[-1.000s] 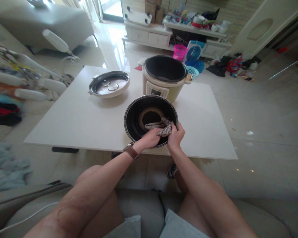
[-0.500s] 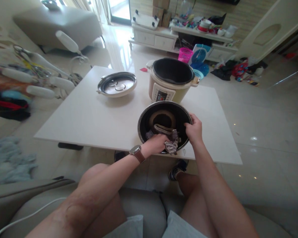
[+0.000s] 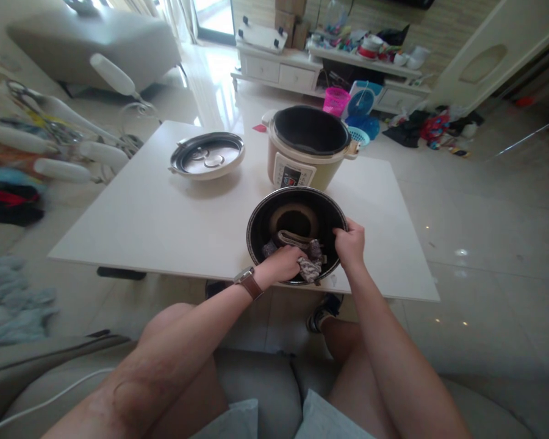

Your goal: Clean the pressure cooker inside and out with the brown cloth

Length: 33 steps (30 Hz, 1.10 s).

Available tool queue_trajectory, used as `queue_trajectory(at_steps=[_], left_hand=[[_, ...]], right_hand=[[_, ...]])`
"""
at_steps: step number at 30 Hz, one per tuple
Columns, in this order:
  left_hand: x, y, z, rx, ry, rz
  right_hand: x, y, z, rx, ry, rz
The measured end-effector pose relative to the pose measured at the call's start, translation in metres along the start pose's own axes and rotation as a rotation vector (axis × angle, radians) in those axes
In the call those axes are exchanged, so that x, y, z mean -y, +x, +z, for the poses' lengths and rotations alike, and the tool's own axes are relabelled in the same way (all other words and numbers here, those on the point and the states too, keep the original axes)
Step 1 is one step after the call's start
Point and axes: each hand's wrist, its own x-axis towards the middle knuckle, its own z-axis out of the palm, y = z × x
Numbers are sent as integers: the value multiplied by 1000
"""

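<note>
A black inner pot stands near the front edge of the white table. My left hand, with a brown watch on the wrist, is closed on a patterned cloth pressed against the pot's near inside wall. My right hand grips the pot's right rim. Behind the pot stands the beige cooker body, open at the top. Its lid lies upside down to the left.
A clothes rack with white bars stands left of the table. At the back are a white cabinet, a pink basket and clutter on the floor. My bare knees and a grey sofa fill the foreground.
My right hand left the cloth and moved to the pot's right rim, where it now grips. My left hand keeps the cloth at the near wall. The view shifted slightly.
</note>
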Motion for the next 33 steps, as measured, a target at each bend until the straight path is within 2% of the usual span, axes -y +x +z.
queue_trajectory(at_steps=[33], left_hand=[[-5, -2, -1, -5, -20, -42]], right_hand=[[-4, 0, 2, -4, 2, 25]])
